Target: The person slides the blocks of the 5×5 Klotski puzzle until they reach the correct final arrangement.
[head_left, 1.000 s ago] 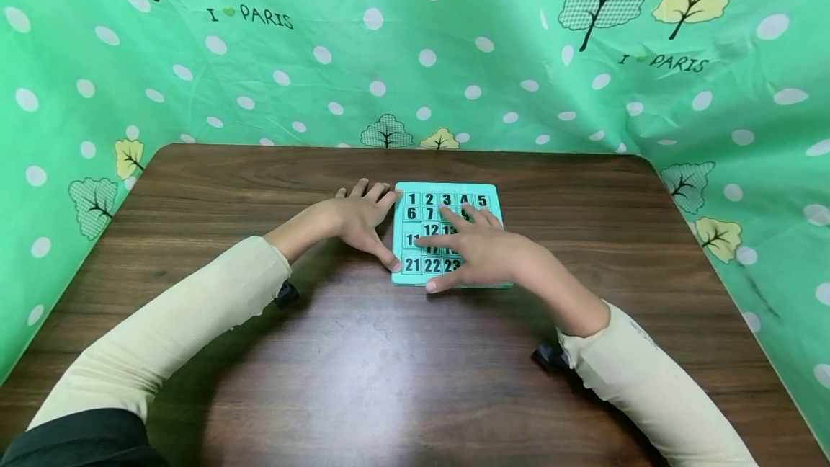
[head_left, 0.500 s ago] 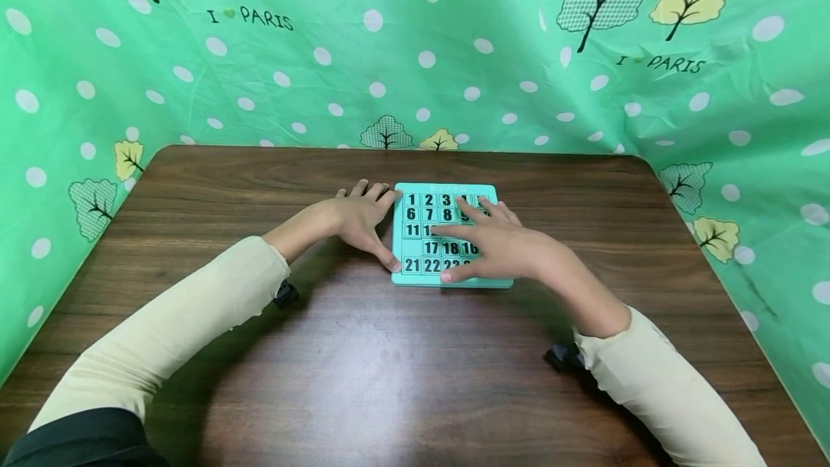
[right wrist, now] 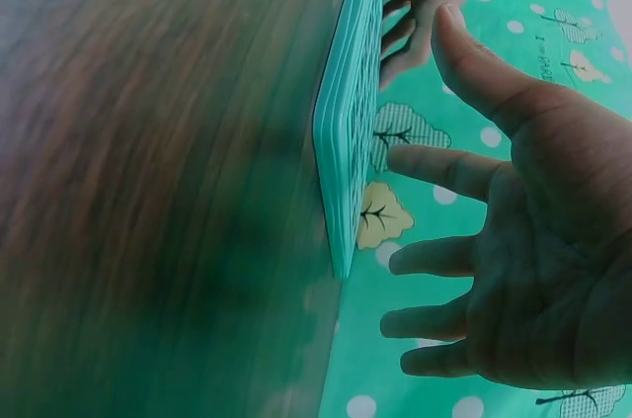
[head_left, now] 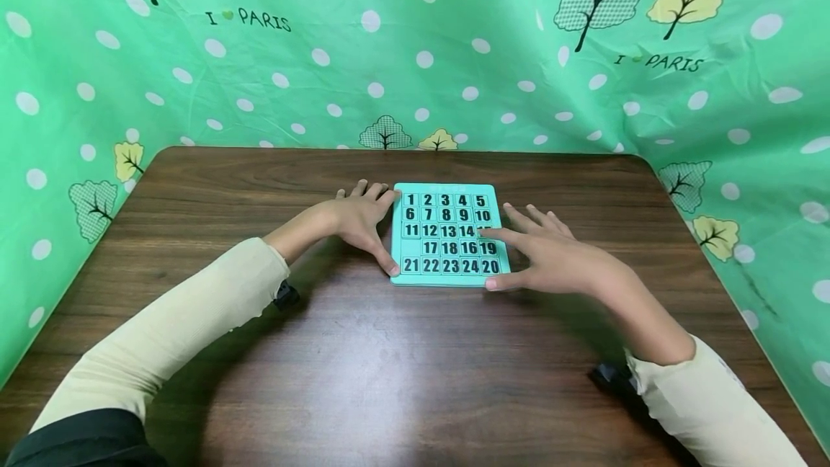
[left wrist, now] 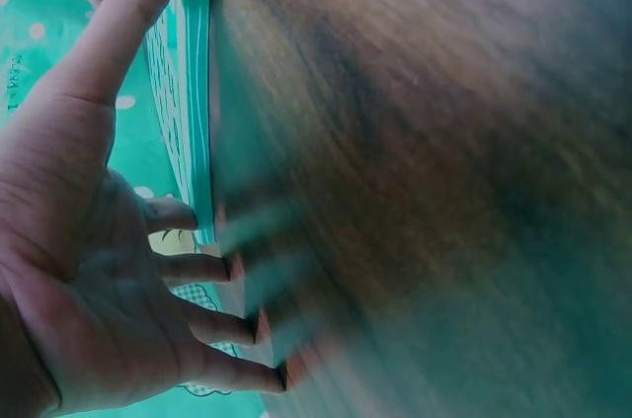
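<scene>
A turquoise number sliding puzzle [head_left: 447, 240] lies flat on the table, its tiles facing up. The vacant cell is at the left of the fourth row, beside 17, 18, 16 and 19; 20 sits in the bottom right corner. With fingers spread, my left hand [head_left: 359, 222] touches the puzzle's left edge, the thumb at the near corner and a fingertip at the far one. My right hand [head_left: 560, 256] is by the right edge, fingers extended, the index fingertip over tile 15. In the right wrist view, the right hand [right wrist: 553, 240] is apart from the puzzle [right wrist: 341, 141].
The dark wooden table [head_left: 337, 373] extends around the puzzle on all sides. A green curtain [head_left: 428, 56] with white dots and printed trees hangs behind and beside it. Pale sleeves [head_left: 188, 308] cover both forearms.
My right hand has moved right, from over the middle of the puzzle to its right edge, uncovering the tiles. The vacant cell is unchanged since half a second ago. My left hand stays put.
</scene>
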{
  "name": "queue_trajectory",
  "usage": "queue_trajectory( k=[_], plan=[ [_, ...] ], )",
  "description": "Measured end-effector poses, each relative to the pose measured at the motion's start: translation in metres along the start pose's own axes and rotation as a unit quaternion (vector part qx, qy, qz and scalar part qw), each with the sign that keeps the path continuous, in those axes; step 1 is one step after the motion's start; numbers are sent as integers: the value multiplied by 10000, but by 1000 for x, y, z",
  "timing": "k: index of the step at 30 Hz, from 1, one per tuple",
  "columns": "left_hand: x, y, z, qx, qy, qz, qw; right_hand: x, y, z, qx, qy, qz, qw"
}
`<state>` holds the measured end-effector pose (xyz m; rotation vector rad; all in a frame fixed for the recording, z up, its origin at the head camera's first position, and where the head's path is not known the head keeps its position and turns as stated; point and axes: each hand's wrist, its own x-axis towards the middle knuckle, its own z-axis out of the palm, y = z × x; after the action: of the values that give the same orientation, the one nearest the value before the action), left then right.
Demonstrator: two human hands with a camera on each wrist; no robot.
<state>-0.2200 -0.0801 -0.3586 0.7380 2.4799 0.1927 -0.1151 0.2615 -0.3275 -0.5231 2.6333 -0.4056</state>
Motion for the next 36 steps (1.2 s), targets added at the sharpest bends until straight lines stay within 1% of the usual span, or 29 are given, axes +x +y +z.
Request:
queue_trajectory(
  k=[6, 10, 15, 19, 26, 31, 36],
  plan=[
    [-2, 3, 0, -160, 75, -69, 9998, -7, 7, 1, -91, 31, -56, 9999],
    [-1, 6, -1, -185, 52, -106, 9998, -10, 9, 3, -121, 24, -50, 9999],
    [0, 7, -2, -178, 30, -107, 9998, -12, 9, 6, -82, 12, -25, 10000],
    [-1, 6, -1, -177, 73, -133, 9997, -11, 6, 9, -40, -35, -91, 9999],
    [-2, 5, 1, -92, 216, -117, 9997, 1, -12, 19, -143, -92, -301, 9994],
    [-2, 5, 1, -71, 282, -107, 9995, 12, -27, 21, -252, -68, -473, 9985],
    [-1, 5, 2, -47, 235, -127, 9996, 24, -39, 22, -465, -164, -594, 9970]
  ],
)
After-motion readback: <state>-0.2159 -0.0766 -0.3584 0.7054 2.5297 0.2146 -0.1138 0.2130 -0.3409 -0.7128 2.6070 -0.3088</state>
